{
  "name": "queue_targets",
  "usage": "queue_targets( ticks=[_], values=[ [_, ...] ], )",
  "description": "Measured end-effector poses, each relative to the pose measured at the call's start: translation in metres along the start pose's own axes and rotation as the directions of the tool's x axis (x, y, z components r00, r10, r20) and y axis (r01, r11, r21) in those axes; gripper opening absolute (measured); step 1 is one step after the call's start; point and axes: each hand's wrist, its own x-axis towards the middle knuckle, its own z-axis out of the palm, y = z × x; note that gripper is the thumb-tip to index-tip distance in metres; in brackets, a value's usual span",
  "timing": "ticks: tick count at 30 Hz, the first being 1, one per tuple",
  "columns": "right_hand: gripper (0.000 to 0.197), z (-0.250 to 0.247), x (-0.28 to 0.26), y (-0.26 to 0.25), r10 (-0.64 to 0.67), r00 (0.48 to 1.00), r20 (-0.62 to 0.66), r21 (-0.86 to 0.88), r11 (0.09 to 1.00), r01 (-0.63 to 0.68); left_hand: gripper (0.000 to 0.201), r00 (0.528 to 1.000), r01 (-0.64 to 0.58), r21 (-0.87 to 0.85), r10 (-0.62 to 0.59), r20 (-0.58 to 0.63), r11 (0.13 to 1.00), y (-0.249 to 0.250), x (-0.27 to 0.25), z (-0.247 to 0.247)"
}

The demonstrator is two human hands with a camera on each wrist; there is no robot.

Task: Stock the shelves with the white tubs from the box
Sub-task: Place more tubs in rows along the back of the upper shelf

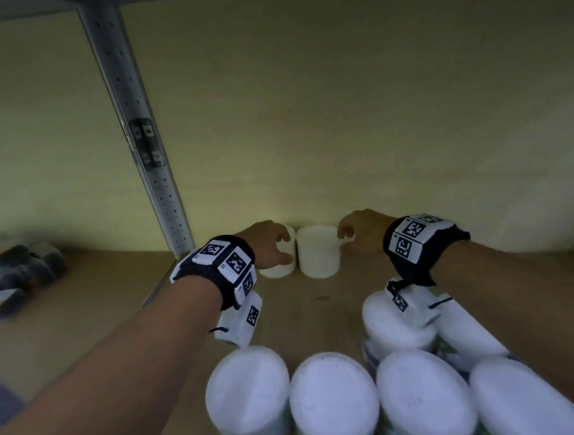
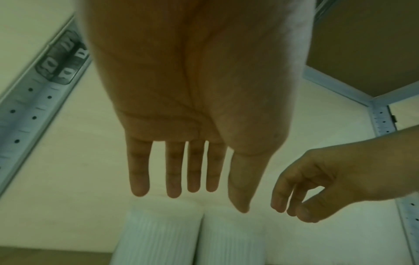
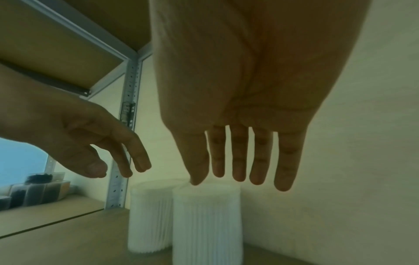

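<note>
White-lidded tubs point(image 1: 332, 399) crowd the shelf's front edge under my forearms; dragging an arm or wrist camera back low could topple them. Farther in, my left hand point(image 1: 269, 244) and right hand point(image 1: 359, 232) hover loose, holding nothing, above two ribbed tubs point(image 1: 317, 251) by the wall.

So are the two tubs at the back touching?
Cannot tell. The left tub and right tub stand side by side; the left wrist view shows only a dark seam, too blurred to judge.
</note>
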Motion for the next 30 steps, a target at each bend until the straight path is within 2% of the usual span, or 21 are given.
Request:
queue_targets(
  ticks=[6, 12, 21, 26, 30],
  values=[
    [0.049, -0.004, 0.056, -0.012, -0.011, 1.0, 0.003, -0.047, 0.999, 0.011, 0.056, 0.997, 0.042, -0.004, -0.042, -0.069, 0.999, -0.025, 0.049, -0.003],
    [0.063, 0.008, 0.091, -0.018, 0.016, 0.998, 0.067, -0.135, 0.991, -0.007, 0.057, 0.996, 0.055, 0.044, -0.052, -0.07, 0.998, -0.036, 0.081, 0.003],
    [0.058, 0.008, 0.094, -0.023, 0.023, 0.997, 0.073, -0.187, 0.982, -0.009, 0.054, 0.993, 0.001, 0.04, 0.004, -0.118, 0.999, -0.04, 0.084, 0.011],
    [0.055, 0.004, 0.088, -0.026, -0.021, 0.996, 0.086, -0.204, 0.978, 0.038, 0.053, 0.994, -0.004, 0.029, 0.007, -0.107, 1.0, -0.041, 0.082, 0.012],
    [0.056, 0.0, 0.087, -0.025, -0.048, 0.99, 0.132, -0.155, 0.985, 0.069, 0.052, 0.995, 0.0, 0.02, 0.002, -0.104, 1.0, -0.041, 0.083, 0.014]
  ],
)
